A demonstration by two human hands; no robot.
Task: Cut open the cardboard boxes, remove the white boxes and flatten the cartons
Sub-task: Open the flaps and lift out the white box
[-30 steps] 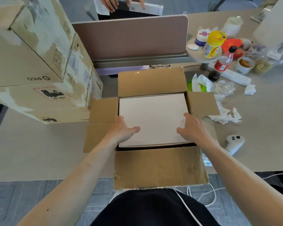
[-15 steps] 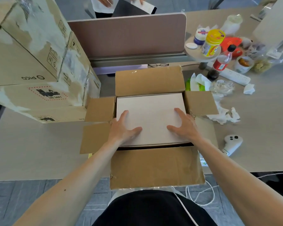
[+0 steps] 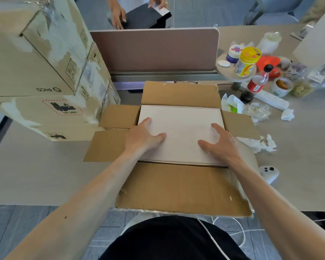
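Sliding in from the near edge, left hand [image 3: 144,136] and right hand [image 3: 219,145] pressed flat on the white box [image 3: 182,124], each grip wide and empty, so it sat unlifted in the open carton [image 3: 176,186].

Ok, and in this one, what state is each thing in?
Brown cardboard carton: open, all four flaps folded out.
Flat white box: inside the carton, not yet lifted out.
Left hand: open, resting on the white box's left edge.
Right hand: open, fingers spread on the box's top.
Stacked brown taped cartons: closed, as far as visible.
Yellow-lidded jar: lid on.
Red-labelled bottle: black cap on.
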